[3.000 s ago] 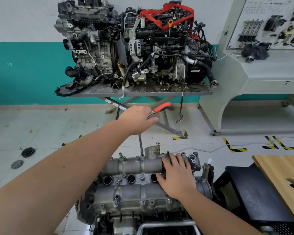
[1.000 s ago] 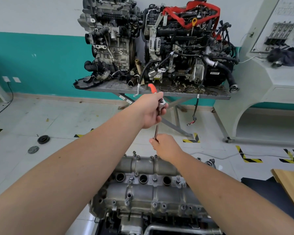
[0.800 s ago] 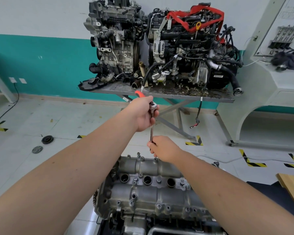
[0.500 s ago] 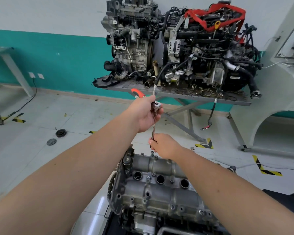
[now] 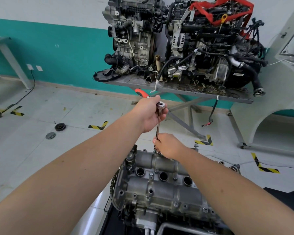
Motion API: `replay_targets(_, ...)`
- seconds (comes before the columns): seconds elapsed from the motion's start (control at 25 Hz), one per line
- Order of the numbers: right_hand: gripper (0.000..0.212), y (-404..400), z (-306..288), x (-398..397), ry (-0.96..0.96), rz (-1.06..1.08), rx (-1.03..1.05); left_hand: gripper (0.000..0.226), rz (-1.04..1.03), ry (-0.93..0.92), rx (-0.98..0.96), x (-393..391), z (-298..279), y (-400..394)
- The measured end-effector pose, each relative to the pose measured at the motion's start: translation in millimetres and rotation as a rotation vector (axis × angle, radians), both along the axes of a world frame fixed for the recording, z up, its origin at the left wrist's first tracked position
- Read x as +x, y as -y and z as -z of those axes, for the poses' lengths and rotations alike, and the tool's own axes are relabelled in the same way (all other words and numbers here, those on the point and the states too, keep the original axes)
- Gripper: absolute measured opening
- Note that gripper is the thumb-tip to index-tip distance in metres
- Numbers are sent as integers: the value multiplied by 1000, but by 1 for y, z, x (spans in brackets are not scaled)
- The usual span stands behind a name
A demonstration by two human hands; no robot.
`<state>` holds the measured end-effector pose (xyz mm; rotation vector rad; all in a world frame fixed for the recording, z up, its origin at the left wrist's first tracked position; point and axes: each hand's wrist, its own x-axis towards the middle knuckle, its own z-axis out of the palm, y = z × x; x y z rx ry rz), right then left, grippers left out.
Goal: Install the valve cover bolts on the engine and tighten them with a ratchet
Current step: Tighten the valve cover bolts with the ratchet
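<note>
A grey metal valve cover [image 5: 159, 185] tops the engine in front of me, with three round plug wells and small bolts along its edges. My left hand [image 5: 148, 114] grips the head of a ratchet [image 5: 160, 106] whose red handle [image 5: 141, 92] points up and left. A thin extension bar [image 5: 157, 130] runs down from the ratchet head to the cover's far edge. My right hand [image 5: 168, 145] is curled around the lower end of that bar, hiding the socket and the bolt beneath it.
Two complete engines [image 5: 185, 41] stand on a steel table [image 5: 193, 92] against the teal wall. A white trainer bench [image 5: 278, 99] is at the right. Two round discs [image 5: 60, 127] lie on the tiled floor to the left, where a cable trails.
My right hand left the cover top and took hold of the extension bar. The ratchet moved left along the cover's far edge, its handle swinging from right to upper left. My view shifted left.
</note>
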<state>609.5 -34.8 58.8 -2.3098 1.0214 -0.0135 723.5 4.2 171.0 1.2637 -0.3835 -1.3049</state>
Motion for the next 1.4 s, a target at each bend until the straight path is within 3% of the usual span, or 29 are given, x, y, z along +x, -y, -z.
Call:
replay_targets(0.52,27,-4,0,-1,-36,4,-36,24,39,90,15,0,2,-3)
replay_targets(0.72,37,-7,2,1,-90,32,-129,15,198,475,96,2,-4,-5)
replay_targets(0.96,39,-9,5,2,-99,43,-113,31,503,1393,49,-6,-19,-2)
replay_targets(1.16,20,-3,-16,-16,-122,9,-99,36,661,1583,-18,-11,-16,4)
replay_targets(1.28,23,2,-54,-31,-116,56,-158,38,692,1718,-45,-10,-12,7)
replay_targets(1.4,20,-15,-95,-42,-17,25,-344,37,645,1795,-81,-8,-11,6)
